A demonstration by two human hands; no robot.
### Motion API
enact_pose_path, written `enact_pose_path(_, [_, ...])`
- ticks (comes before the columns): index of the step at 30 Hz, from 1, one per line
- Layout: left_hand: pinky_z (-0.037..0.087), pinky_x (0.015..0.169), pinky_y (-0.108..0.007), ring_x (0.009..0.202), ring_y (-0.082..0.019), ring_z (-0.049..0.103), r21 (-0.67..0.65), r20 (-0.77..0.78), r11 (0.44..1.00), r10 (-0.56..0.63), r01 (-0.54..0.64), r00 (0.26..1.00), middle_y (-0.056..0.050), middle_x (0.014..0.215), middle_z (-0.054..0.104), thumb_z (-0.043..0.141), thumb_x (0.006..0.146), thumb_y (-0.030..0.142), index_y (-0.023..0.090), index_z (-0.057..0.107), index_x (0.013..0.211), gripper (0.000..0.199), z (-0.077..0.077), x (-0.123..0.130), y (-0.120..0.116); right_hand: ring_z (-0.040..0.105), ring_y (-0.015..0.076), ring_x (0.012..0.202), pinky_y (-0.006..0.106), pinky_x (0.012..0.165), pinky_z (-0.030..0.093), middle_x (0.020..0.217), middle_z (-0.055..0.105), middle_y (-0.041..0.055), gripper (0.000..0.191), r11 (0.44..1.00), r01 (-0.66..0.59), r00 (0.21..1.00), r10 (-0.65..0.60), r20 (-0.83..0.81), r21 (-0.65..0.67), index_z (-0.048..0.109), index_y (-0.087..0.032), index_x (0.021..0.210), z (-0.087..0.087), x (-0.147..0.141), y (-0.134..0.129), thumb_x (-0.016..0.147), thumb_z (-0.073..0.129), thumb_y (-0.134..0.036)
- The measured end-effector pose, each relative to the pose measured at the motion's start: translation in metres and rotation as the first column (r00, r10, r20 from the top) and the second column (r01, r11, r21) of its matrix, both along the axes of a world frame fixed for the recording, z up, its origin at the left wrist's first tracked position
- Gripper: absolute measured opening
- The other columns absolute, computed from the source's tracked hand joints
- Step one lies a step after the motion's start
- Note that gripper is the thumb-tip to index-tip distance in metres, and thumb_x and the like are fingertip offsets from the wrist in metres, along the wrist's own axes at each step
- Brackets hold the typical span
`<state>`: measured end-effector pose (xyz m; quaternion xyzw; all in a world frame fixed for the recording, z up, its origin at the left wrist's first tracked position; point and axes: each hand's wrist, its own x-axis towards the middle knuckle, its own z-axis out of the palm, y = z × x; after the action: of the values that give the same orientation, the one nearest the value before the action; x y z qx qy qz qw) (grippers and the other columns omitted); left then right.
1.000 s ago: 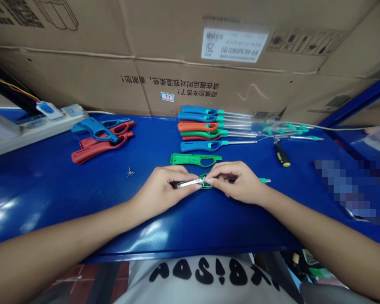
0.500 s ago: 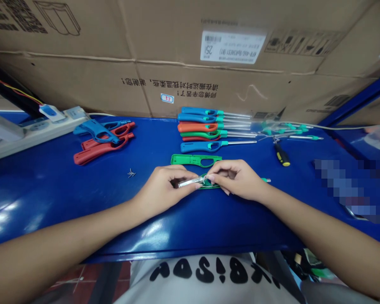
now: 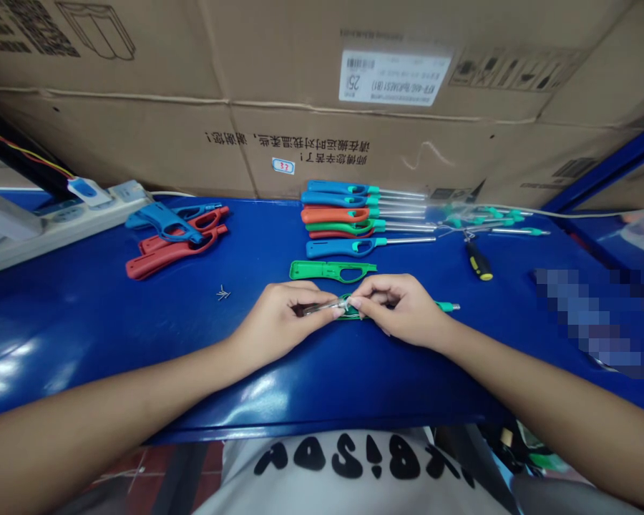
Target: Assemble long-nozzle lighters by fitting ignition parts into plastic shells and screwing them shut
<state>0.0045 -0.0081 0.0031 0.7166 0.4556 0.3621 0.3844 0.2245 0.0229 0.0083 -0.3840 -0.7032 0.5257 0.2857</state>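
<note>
My left hand (image 3: 290, 315) is closed on a clear lighter fuel tank (image 3: 322, 307), gripped between thumb and fingers. At the tank's right end, my right hand (image 3: 400, 306) pinches a small part that its fingertips mostly hide. Under both hands lies a green lighter casing half (image 3: 348, 315), largely covered; a teal tip (image 3: 448, 307) with a metal end pokes out to the right. Just behind the hands rests another green casing half (image 3: 330, 271), its hollow side up. Several small screws (image 3: 223, 293) are scattered left of my left hand.
Several long-necked lighters (image 3: 343, 247) lie in a row at the back. Blue and red casing halves (image 3: 172, 254) are piled near a power strip (image 3: 69, 218). A screwdriver (image 3: 479, 261) and metal nozzles (image 3: 518, 231) are at right. A cardboard box (image 3: 161, 143) walls the back.
The fuel tank has turned slightly in my left hand. My right hand has shifted a little downward, and more of the teal tip shows beside it.
</note>
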Motion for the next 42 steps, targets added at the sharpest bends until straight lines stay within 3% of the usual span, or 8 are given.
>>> enact_pose_path(7, [0.044,0.058,-0.021,0.064,-0.010,0.059,0.013,-0.002,1.000,0.013,-0.013,1.000,-0.002,0.082,0.076,0.075,0.086,0.029,0.018,0.081,0.092,0.013,0.005,-0.001,-0.001,0.049,0.0062,0.039,0.020,0.038,0.038,0.065,0.064,-0.0012,0.029,0.994,0.007,0.999,-0.012,-0.045,-0.110,0.065,-0.016,0.083,-0.003,0.002,0.004,0.085,0.069,-0.044])
enact_pose_path(15, [0.043,0.057,-0.022,0.065,-0.012,0.060,-0.011,0.005,1.000,0.022,-0.022,1.000,-0.002,0.081,0.076,0.074,0.086,0.031,0.019,0.081,0.091,0.014,0.003,0.001,-0.002,0.044,0.0052,0.038,0.019,0.036,0.032,0.055,0.057,-0.0047,0.023,0.998,-0.012,0.999,0.010,-0.038,-0.063,0.065,-0.016,0.080,0.000,-0.001,0.000,0.086,0.070,-0.038])
enact_pose_path(25, [0.043,0.056,-0.022,0.061,-0.010,0.056,0.045,-0.008,0.999,-0.003,0.003,1.000,-0.002,0.078,0.075,0.075,0.086,0.028,0.018,0.081,0.093,0.014,0.006,0.000,-0.001,0.047,0.0056,0.038,0.020,0.036,0.035,0.067,0.064,-0.0007,0.033,0.994,0.002,0.999,-0.007,-0.046,-0.106,0.065,-0.016,0.082,-0.001,0.001,0.003,0.085,0.068,-0.049])
enact_pose_path(34, [0.041,0.054,-0.021,0.060,-0.010,0.055,0.026,-0.015,1.000,0.008,-0.008,1.000,-0.001,0.076,0.074,0.075,0.086,0.030,0.019,0.081,0.092,0.014,0.003,0.001,-0.001,0.044,0.0059,0.040,0.020,0.038,0.031,0.058,0.057,-0.0037,0.024,0.999,-0.013,1.000,0.012,-0.016,-0.039,0.064,-0.016,0.081,-0.001,-0.001,-0.001,0.090,0.065,-0.039])
enact_pose_path(42, [0.048,0.064,-0.023,0.068,-0.012,0.063,0.105,-0.173,0.994,0.023,-0.004,0.985,0.000,0.083,0.075,0.075,0.086,0.030,0.021,0.076,0.105,0.021,0.013,-0.011,0.001,0.043,0.0070,0.042,0.021,0.041,0.033,0.057,0.052,-0.0050,0.029,0.999,0.014,1.000,-0.015,-0.011,-0.038,0.064,-0.018,0.089,-0.004,0.001,0.001,0.091,0.063,-0.047])
